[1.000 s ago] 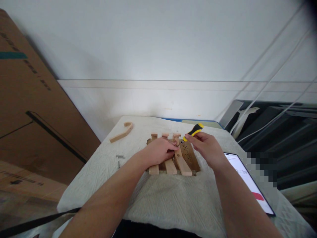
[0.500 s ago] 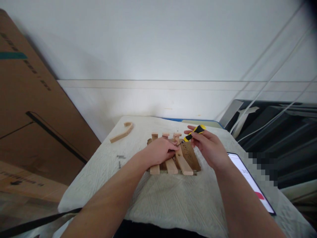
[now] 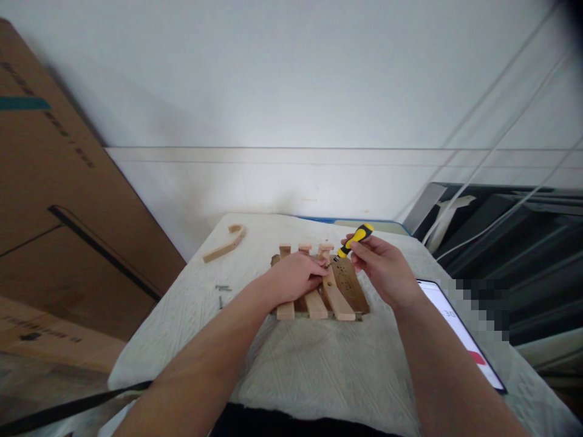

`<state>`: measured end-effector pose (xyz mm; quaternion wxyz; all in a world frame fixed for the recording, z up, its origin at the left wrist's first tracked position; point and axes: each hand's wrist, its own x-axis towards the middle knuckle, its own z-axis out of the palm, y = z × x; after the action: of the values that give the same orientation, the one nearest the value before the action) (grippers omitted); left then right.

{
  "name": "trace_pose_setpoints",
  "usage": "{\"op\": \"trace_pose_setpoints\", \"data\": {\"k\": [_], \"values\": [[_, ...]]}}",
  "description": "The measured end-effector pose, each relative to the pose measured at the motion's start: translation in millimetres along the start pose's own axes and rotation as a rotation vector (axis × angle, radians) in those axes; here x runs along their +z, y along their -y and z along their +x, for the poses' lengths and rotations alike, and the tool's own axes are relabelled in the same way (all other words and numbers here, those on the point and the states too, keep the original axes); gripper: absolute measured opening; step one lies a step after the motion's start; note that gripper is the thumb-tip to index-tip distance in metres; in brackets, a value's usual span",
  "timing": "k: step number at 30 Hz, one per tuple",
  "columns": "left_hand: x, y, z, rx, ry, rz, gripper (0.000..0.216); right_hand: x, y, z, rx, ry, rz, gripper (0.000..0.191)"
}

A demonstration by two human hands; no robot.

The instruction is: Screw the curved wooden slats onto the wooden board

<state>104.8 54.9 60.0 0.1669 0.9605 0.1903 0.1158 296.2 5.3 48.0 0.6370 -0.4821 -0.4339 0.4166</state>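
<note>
My right hand (image 3: 386,270) grips a yellow and black screwdriver (image 3: 356,240), held at a slant with its tip pointing down and left. The tip meets the rightmost of three pale wooden hooks (image 3: 339,298), beside the fingertips of my left hand (image 3: 298,276). Those left fingers close on this hook; whether they also pinch a screw is too small to tell. My left palm covers part of the other two hooks. Beneath them lies a brown board (image 3: 353,285) with small holes or markings on its right side.
A loose wooden hook (image 3: 224,247) lies at the table's back left, with several screws (image 3: 222,287) nearer me. A phone (image 3: 455,328) lies by my right forearm. Cardboard boxes (image 3: 68,200) stand at left, a white wall behind, and dark panels (image 3: 523,243) with cables at right.
My right fingers have curled in closer around the screwdriver, and its handle has turned and shifted slightly left. My left hand and the hooks stay in place.
</note>
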Motion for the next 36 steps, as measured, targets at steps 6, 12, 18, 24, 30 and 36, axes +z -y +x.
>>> {"op": "trace_pose_setpoints", "data": {"k": [6,12,18,24,30,36], "values": [[0,-1,1,0.035,0.013,0.026,0.02,8,-6,0,-0.043,-0.09,-0.04,0.033],[0,0,1,-0.007,-0.012,-0.001,0.02,4,5,-4,0.019,-0.034,0.093,0.018],[0,-2,1,-0.016,-0.009,-0.022,0.019,10,3,-8,0.014,-0.08,0.029,0.034],[-1,-2,0,-0.024,-0.014,-0.035,0.019,5,12,-16,0.106,-0.07,0.043,0.038],[-1,-3,0,-0.011,-0.017,-0.044,0.018,-10,12,-11,0.106,0.094,-0.102,0.035],[1,0,-1,-0.002,-0.026,-0.035,0.018,-11,11,-8,0.047,0.102,-0.105,0.035]]}}
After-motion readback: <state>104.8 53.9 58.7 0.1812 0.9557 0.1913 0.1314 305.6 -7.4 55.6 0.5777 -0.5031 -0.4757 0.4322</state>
